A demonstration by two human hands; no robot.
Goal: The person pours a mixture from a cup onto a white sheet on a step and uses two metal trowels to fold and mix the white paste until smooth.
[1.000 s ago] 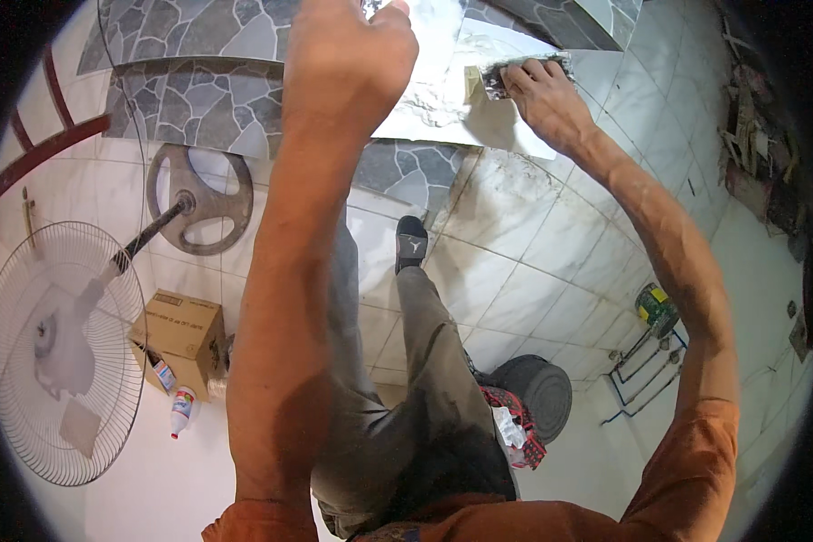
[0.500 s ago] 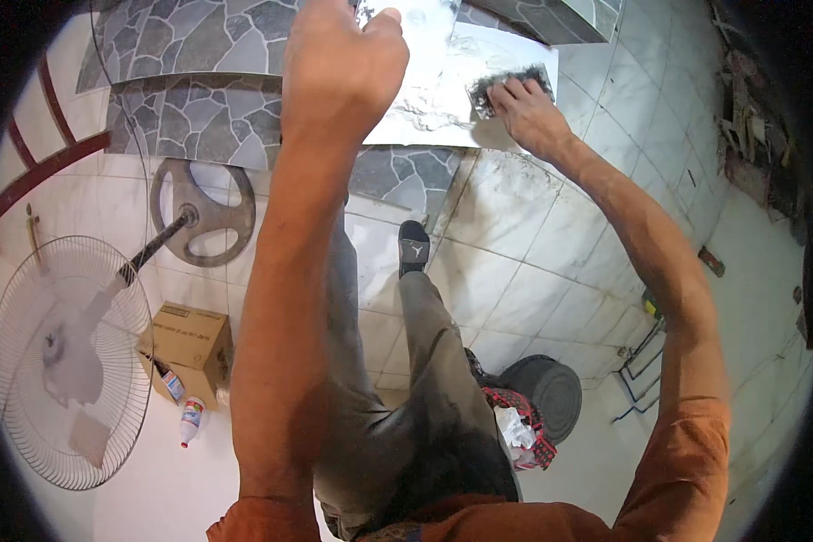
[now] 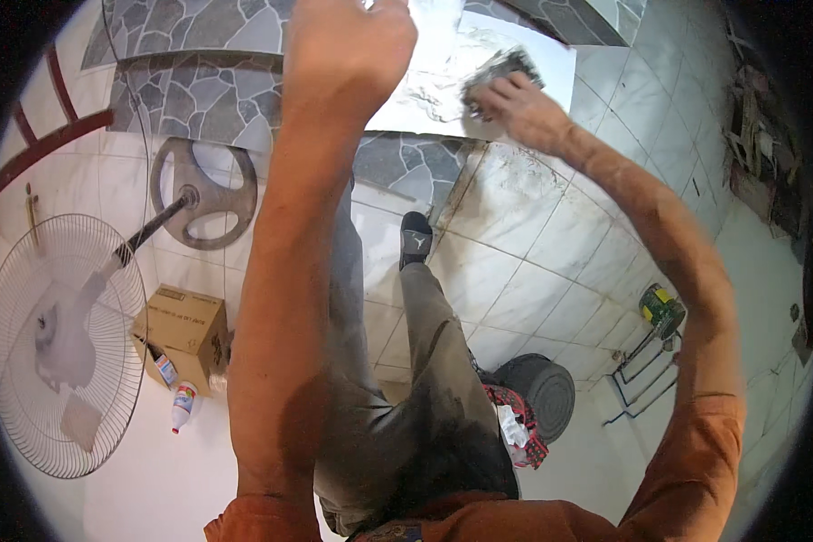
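A white sheet (image 3: 556,77) lies at the top of the head view, with crumpled, glossy white marks across its face. At its right part, my right hand (image 3: 533,120) is closed on a dark mottled pad (image 3: 512,63), tilted and blurred by motion. Whether the pad touches the sheet I cannot tell. My left hand (image 3: 357,50) is over the sheet's left part, its fingers curled and partly cut off by the upper edge. What it holds, if anything, is hidden.
Grey stone-patterned panels (image 3: 217,98) lie left of and below the sheet. A standing fan (image 3: 63,348) is at left, near a cardboard box (image 3: 182,321) and a white bottle (image 3: 182,408). A round black lid (image 3: 542,397) and a green can (image 3: 662,310) stand at right.
My right hand has turned the pad to a steeper tilt and shifted slightly. My left hand appears a little higher. The view has shifted, bringing the green can into sight.
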